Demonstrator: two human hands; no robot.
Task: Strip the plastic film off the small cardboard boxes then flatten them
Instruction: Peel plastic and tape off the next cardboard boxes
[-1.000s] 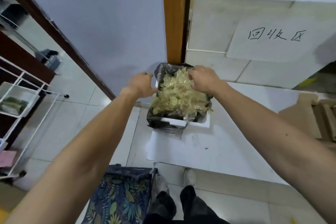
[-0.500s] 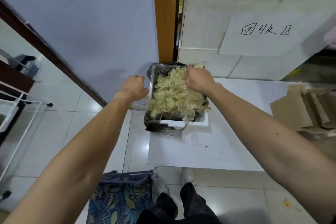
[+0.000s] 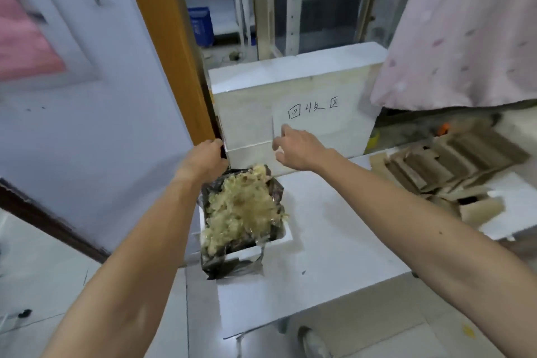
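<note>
Well, L hand [image 3: 203, 158], R hand [image 3: 299, 148] past bin rim [image 3: 286, 238].

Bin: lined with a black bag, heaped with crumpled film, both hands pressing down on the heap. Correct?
Not quite. The head view shows the bin black-lined and heaped with film, but neither hand presses it: the left hand and right hand are up by the white box behind it.

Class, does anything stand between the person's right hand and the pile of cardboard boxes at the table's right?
Nothing visible does. The right hand hovers before the white foam box; the cardboard pile lies to its right, only bare table between them. The film-filled bin sits nearer the person, off that line.
</note>
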